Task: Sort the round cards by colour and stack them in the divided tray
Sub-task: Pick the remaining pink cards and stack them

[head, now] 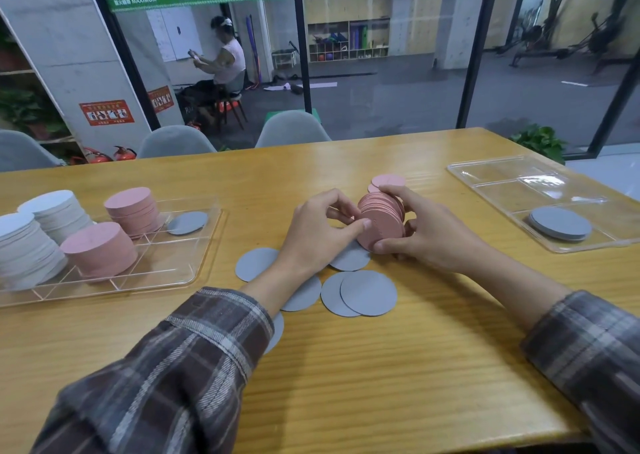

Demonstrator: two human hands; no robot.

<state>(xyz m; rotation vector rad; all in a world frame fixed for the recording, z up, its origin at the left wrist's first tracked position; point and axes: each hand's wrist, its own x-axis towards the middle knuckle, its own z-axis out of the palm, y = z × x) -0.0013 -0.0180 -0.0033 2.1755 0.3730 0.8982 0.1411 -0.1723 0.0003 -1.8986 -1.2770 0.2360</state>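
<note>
You sat at a big wooden surface (346, 367). On your left lay the left tray (194, 277), clear and split into boxes. On your right, well apart from it, lay the right tray (485, 176), clear and split too.

In the left tray, two white stacks (26, 245) stood at the left end, both leaning a bit. Beside them stood two pink stacks (100, 249), one near you and one farther back. One grey card (187, 222) lay flat in the far right box of that tray. In the right tray, a low grey stack (559, 224) lay in the box nearest you.

Your left hand (318, 235) and your right hand (426, 235) were in the middle of the surface, between the trays. Both held the pink bunch (381, 223), a pile of pink round cards stood on edge and tipped a little. Your right hand's fingers curled round its right side. Your left thumb pressed on the front card, and that hand's fingers were bent at the left edge.

Loose grey cards (367, 292) lay flat on the surface under and near your hands, some partly on top of others. A few pink cards (388, 180) lay flat just behind the bunch.
</note>
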